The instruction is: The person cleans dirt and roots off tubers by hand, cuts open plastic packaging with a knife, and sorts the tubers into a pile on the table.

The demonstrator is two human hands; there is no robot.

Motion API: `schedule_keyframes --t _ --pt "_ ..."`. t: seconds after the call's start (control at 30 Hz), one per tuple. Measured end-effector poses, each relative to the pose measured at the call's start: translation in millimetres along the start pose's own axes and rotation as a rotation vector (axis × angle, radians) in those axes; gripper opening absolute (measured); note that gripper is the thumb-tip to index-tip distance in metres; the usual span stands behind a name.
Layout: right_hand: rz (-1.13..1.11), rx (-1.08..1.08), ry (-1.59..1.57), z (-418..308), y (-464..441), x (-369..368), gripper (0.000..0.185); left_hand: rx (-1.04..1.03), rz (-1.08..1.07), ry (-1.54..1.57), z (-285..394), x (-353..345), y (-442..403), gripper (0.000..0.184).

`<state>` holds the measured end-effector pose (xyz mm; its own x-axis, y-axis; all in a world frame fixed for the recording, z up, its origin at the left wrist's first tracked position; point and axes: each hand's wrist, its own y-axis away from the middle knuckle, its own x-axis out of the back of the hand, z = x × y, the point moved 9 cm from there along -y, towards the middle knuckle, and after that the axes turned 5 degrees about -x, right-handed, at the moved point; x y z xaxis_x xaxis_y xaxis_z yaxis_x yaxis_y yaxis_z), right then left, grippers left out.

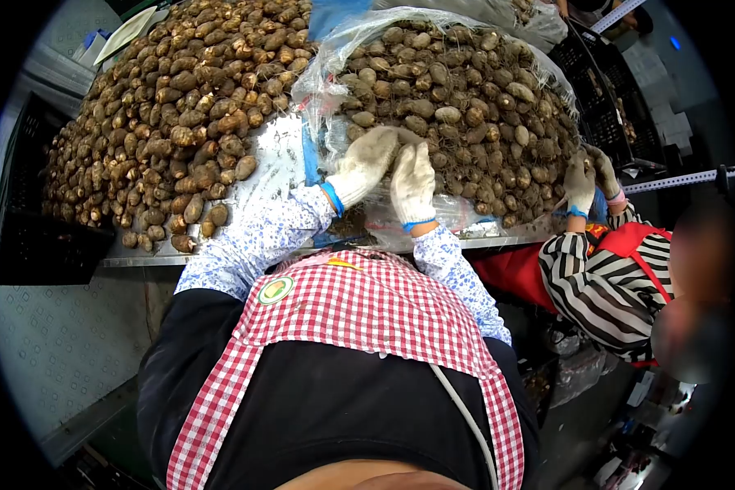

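Observation:
Both my hands wear pale, soiled gloves with blue cuffs, close together at the front edge of a pile of hairy brown tubers (465, 106). My left hand (367, 159) reaches in from the left with its fingers bent toward the other glove. My right hand (414, 181) is upright beside it, fingertips near those of my left hand. Whatever lies between the fingers is hidden. The hairy tubers rest on clear plastic sheeting (314, 82). To the left spreads a second pile of cleaner-looking brown tubers (171, 106) on the metal table (273, 155).
Black crates stand at the far left (41, 245) and the back right (612, 90). A person in a striped top and red apron (608, 278) stands at the right, gloved hands at the pile's right edge. A white tray (125, 35) lies at the back left.

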<state>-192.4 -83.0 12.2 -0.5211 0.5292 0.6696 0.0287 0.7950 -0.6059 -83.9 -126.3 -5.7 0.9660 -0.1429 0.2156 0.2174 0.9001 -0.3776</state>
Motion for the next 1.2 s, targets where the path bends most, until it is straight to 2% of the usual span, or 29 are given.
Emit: schedule_keyframes --t 0.03,0.07,0.13,0.17,0.2,0.27,0.3,0.33,0.4,0.47,0.53,0.57,0.67,0.7,0.8,0.83,0.93,1.03,1.07,1.13,1.17,1.2 --pt "0.000 -0.025 -0.064 6 1 -4 0.030 -0.068 0.049 0.055 11 5 1 0.031" --pt "0.002 -0.050 -0.127 11 3 -8 0.030 0.016 -0.037 -0.073 8 3 3 0.034" --pt "-0.247 -0.585 -0.973 20 1 -33 0.036 0.185 -0.209 -0.332 53 22 0 0.039" --pt "-0.293 -0.905 -1.312 15 8 -41 0.040 0.157 -0.194 -0.239 59 24 -2 0.040" --pt "-0.289 -0.797 -1.211 9 0 -33 0.038 0.130 -0.182 -0.146 65 25 -3 0.042" --pt "-0.275 -0.583 -1.002 0 -12 -19 0.034 0.231 -0.059 0.717 30 15 -4 0.042" --pt "-0.264 -0.479 -0.896 -7 -17 -11 0.033 0.428 0.009 0.539 41 21 -5 0.040" --pt "-0.250 -0.376 -0.790 -16 -23 -2 0.032 0.586 0.062 0.581 20 18 4 0.039" --pt "-0.138 -0.335 -0.465 -26 -36 16 0.027 0.849 0.160 0.714 -17 7 25 0.041" --pt "-0.109 -0.288 -0.383 -25 -36 25 0.026 0.994 0.260 0.947 -30 -5 40 0.045" --pt "-0.240 -0.462 -0.628 -3 -38 16 0.026 1.076 0.341 1.226 -32 -15 49 0.051" --pt "-0.231 -0.320 -0.356 0 -39 25 0.027 0.872 0.150 1.387 -49 -21 38 0.049" --pt "-0.569 -0.367 -0.372 -7 -29 10 0.033 0.816 0.317 1.179 -15 -4 27 0.045" --pt "-0.544 -0.311 -0.033 -12 -28 17 0.034 0.607 -0.045 1.012 -2 -4 20 0.047" --pt "-0.564 -0.307 -0.176 -11 -30 18 0.032 0.325 -0.069 0.772 -12 0 19 0.052" --pt "-0.487 -0.222 -0.253 -13 -29 17 0.028 0.256 -0.107 0.810 -6 0 21 0.056" --pt "-0.492 -0.202 -0.434 -15 -24 13 0.025 0.177 -0.091 0.704 3 10 17 0.050" --pt "-0.593 -0.184 -0.311 -21 -32 19 0.022 0.403 -0.088 0.970 12 9 16 0.043" --pt "-0.623 -0.180 -0.273 -20 -33 20 0.021 0.480 -0.105 1.214 3 4 23 0.042" --pt "-0.542 -0.110 -0.165 -1 -35 18 0.022 0.623 -0.138 1.706 -3 -4 31 0.042" --pt "-0.444 -0.052 -0.152 8 -32 18 0.023 0.737 0.025 1.735 -11 -5 37 0.044" --pt "-0.348 0.004 -0.139 11 -31 22 0.024 0.752 -0.016 1.733 -13 -8 37 0.044"
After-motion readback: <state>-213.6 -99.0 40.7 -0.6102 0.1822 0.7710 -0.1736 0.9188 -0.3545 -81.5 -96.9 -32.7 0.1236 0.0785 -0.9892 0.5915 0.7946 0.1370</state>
